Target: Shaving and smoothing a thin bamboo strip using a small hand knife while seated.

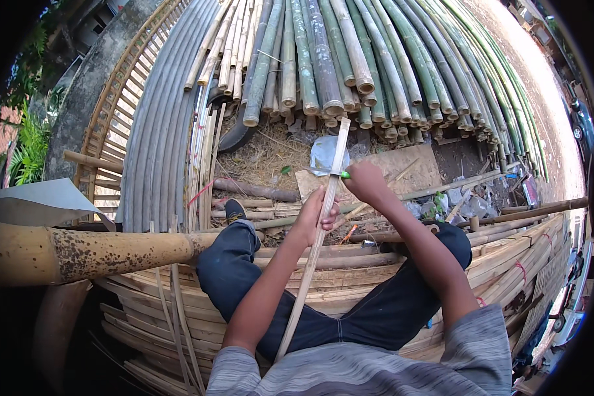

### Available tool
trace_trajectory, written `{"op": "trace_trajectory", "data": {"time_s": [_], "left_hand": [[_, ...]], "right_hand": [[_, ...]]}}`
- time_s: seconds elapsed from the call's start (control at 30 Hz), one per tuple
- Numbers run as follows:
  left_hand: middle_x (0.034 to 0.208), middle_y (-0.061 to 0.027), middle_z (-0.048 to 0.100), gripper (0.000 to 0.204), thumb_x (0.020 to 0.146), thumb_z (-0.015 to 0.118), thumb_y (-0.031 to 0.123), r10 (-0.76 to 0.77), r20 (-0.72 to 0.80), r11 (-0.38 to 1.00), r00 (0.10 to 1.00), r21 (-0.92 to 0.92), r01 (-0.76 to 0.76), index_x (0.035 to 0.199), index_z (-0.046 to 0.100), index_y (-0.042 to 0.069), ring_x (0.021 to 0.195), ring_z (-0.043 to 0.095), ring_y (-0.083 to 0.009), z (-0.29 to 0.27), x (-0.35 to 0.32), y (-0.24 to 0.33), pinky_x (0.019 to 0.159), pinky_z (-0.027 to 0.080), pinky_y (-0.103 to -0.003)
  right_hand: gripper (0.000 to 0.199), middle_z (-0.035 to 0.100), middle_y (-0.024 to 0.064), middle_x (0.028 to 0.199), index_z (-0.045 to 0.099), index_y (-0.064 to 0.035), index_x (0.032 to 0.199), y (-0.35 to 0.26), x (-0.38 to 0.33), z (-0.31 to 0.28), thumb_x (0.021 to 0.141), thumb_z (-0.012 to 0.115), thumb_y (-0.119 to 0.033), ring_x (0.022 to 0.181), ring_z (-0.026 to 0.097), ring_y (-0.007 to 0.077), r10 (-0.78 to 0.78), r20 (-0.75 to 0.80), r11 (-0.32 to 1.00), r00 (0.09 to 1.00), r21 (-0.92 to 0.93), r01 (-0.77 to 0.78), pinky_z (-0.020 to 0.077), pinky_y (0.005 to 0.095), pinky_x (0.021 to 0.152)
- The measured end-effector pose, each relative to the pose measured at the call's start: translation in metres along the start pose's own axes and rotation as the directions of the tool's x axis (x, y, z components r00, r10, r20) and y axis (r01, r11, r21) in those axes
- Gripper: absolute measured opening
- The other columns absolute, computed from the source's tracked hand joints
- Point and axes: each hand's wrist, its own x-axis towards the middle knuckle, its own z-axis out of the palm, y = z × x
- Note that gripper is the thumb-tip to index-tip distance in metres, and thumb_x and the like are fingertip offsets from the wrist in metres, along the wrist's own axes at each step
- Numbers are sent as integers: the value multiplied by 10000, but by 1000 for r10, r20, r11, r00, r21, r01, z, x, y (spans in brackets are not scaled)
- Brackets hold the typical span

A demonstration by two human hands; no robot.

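Observation:
A long, pale split bamboo strip (310, 264) slants from my lap up and away, its far end well beyond my hands. My left hand (315, 216) is wrapped round it near the middle. Farther along, my right hand (368, 181) is closed on a bright green handle (345, 175), most of it hidden in the fist. From that handle a short dark blade (334, 173), apparently a knife's, lies across the strip and touches it. Both forearms reach forward over my spread knees.
Green bamboo poles (323, 59) are piled ahead, with grey corrugated sheets (158, 132) to their left. A thick bamboo pole (99, 254) juts in at the left. I sit over stacked bamboo slats (171, 297). Plastic litter (468, 201) lies right of my hands, a black tyre (237, 136) farther left.

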Motion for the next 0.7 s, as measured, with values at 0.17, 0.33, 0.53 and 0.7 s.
{"op": "trace_trajectory", "data": {"time_s": [0.17,0.33,0.53,0.7], "left_hand": [[782,-15,461,382,968,346,504,-37,-28,999,999,-22,36,883,435,142,576,395,-86,18,-8,9,490,366,-219],[657,-16,440,309,983,398,409,-24,111,989,994,147,7,881,430,119,471,378,-85,27,-12,14,433,361,-223],[628,-93,509,248,908,548,241,579,-88,377,810,911,-171,893,434,21,491,510,-176,20,2,-9,454,425,-335],[644,-190,535,310,826,613,209,627,-80,108,775,994,15,883,437,-41,560,549,-333,38,-7,-16,550,446,-430]], "right_hand": [[292,613,195,666,662,-40,719,8,6,-21,768,625,-325,670,616,369,70,-60,995,996,76,-66,488,473,635],[285,607,209,672,653,-31,719,8,5,-16,776,615,-307,684,610,383,-81,-52,941,995,326,94,480,471,662],[271,606,219,658,656,-20,683,-6,2,-18,775,585,-265,688,612,389,-164,65,983,984,95,157,489,473,681],[267,608,230,666,643,4,650,-9,-3,-10,769,559,-220,684,613,403,-183,58,983,981,41,180,494,483,676]]}}
